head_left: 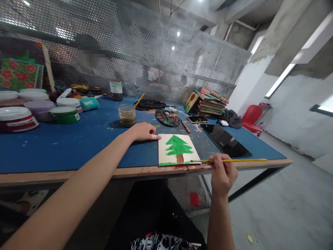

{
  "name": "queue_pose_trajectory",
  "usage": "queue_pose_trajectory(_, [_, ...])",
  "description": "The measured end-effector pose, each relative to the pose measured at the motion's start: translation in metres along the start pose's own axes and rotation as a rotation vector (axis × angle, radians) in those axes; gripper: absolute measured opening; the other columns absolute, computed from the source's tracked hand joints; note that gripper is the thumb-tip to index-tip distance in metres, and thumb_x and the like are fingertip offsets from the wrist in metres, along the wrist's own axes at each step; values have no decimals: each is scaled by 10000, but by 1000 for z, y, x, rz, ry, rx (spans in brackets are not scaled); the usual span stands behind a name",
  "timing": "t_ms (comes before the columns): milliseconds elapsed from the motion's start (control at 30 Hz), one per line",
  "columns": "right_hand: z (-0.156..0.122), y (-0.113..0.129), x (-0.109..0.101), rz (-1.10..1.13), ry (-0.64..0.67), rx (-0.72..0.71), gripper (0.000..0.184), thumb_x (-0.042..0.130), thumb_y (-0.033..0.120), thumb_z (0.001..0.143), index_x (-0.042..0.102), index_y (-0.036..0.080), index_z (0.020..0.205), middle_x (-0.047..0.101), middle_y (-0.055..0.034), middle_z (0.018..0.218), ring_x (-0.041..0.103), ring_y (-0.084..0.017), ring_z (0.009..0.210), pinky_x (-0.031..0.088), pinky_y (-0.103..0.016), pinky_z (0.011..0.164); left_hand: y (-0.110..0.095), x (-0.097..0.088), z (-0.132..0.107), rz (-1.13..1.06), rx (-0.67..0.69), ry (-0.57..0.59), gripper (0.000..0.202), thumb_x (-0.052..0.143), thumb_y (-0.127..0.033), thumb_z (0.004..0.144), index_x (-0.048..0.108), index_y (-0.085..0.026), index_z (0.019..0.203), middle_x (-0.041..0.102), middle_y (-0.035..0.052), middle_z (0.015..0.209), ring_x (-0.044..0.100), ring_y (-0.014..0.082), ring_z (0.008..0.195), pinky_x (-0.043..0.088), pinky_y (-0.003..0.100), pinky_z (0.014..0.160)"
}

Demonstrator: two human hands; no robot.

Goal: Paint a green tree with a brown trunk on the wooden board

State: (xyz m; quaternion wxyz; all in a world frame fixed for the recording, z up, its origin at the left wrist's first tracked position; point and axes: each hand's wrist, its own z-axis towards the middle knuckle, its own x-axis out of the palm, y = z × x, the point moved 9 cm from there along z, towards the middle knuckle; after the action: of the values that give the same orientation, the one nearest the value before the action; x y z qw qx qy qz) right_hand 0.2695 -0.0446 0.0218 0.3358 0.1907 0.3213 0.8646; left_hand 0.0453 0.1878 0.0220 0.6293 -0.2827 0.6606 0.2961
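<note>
A small white canvas (170, 157) with a painted green tree and brown trunk lies at the front edge of the blue table (78, 142). My left hand (143, 132) rests on the table with curled fingers, its index fingertip pressing the canvas's top left corner. My right hand (222, 173) pinches a long yellow paintbrush (234, 160) held level, its tip at the canvas's lower right edge.
A jar of murky water (127, 115) with a brush stands behind my left hand. A paint palette (167, 118), a phone (197, 119), a black tablet (225, 140) and stacked paintings (210, 102) lie to the right. Paint tubs (39, 109) crowd the left. A perforated metal screen (156, 52) backs the table.
</note>
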Motion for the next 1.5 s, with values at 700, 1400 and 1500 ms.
queue_pose_trajectory(700, [-1, -7, 3, -72, 57, 29, 221, 568, 327, 861, 604, 176, 703, 572, 20, 620, 523, -120, 546, 422, -239, 533, -1, 0, -1, 3, -4, 9, 351, 525, -476, 914, 613, -140, 959, 635, 38, 894, 617, 161, 793, 523, 357, 748])
queue_pose_trajectory(1400, [-8, 5, 27, -68, 137, 13, 235, 523, 313, 902, 602, 178, 727, 585, 18, 633, 529, -122, 569, 412, -256, 587, -5, -6, -3, 8, -13, 34, 345, 522, -477, 914, 612, -144, 924, 627, 29, 867, 608, 156, 773, 517, 343, 731])
queue_pose_trajectory(1500, [-9, 1, 28, -72, 142, 29, 254, 532, 336, 892, 600, 174, 708, 577, 14, 624, 536, -128, 572, 418, -259, 586, -5, -6, -3, 14, -13, 36, 356, 516, -486, 915, 612, -144, 928, 627, 30, 866, 608, 156, 771, 517, 343, 730])
